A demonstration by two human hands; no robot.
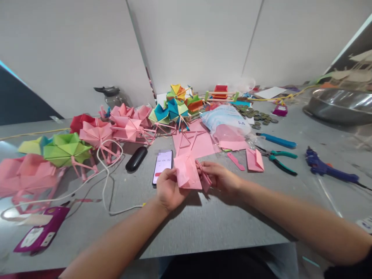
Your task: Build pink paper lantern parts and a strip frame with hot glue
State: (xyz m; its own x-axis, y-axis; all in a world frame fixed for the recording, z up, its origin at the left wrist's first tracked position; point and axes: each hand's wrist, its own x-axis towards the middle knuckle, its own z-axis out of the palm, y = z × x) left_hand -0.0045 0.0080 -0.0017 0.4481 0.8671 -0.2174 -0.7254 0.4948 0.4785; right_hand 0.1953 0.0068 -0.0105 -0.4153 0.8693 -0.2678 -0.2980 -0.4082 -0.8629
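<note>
My left hand [171, 190] grips a folded pink paper piece [187, 172] by its left side, holding it above the table near its front edge. At the right of that piece, my right hand [219, 178] has its fingers closed on another folded pink paper [205, 181], seen nearly edge-on. Whether the two papers touch is unclear. Right beside my left hand lies a phone [163, 164] with a timer on its screen. Behind my hands, pink sheets [200, 137] lie flat with thin pink paper sticks on them. A similar folded pink piece [255, 160] rests to the right.
Folded paper models [68, 149] crowd the left and back. A white cable [107, 182] loops near a black case [136, 159]. On the right are a blue cutter [277, 140], pliers [280, 161], a glue gun [328, 166], coins [255, 115] and a metal bowl [340, 104].
</note>
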